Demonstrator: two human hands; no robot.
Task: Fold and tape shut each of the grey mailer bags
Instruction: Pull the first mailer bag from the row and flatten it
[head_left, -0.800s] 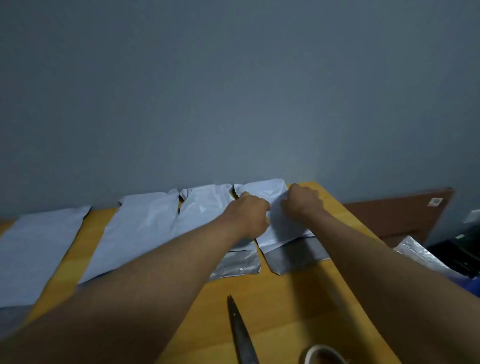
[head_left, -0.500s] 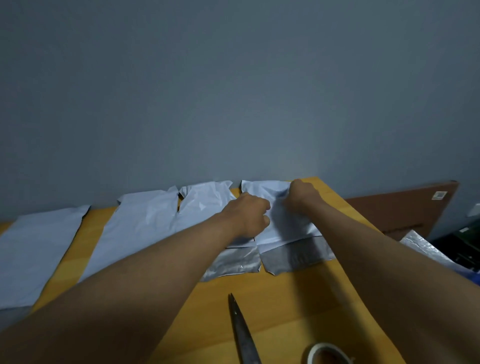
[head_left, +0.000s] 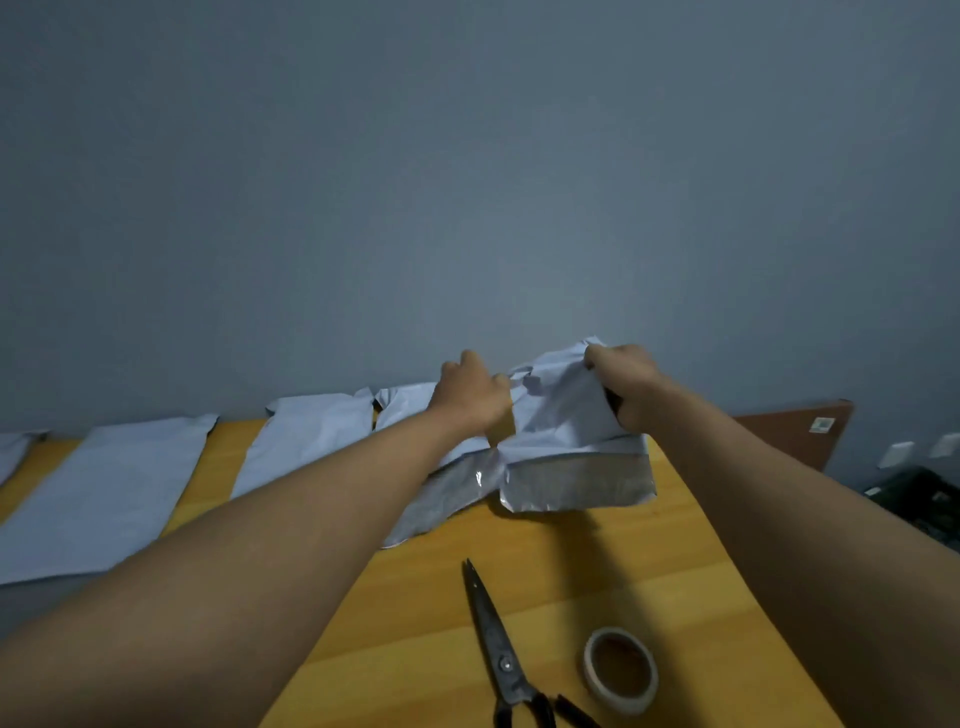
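Hands both up at the worktop's (head_left: 597, 582) far right — right hand (head_left: 626, 384) and left hand (head_left: 475, 395) each pinching the rightmost grey mailer bag (head_left: 566, 415). Five bags in the row — one pair of scissors (head_left: 501, 660), one tape roll (head_left: 621, 670).

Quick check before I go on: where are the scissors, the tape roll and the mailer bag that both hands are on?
scissors (head_left: 503, 665): head view, on the pivot screw where the blades cross.
tape roll (head_left: 642, 696): head view, on the near outer rim.
mailer bag (head_left: 566, 415): head view, on the crumpled pale panel between the hands.
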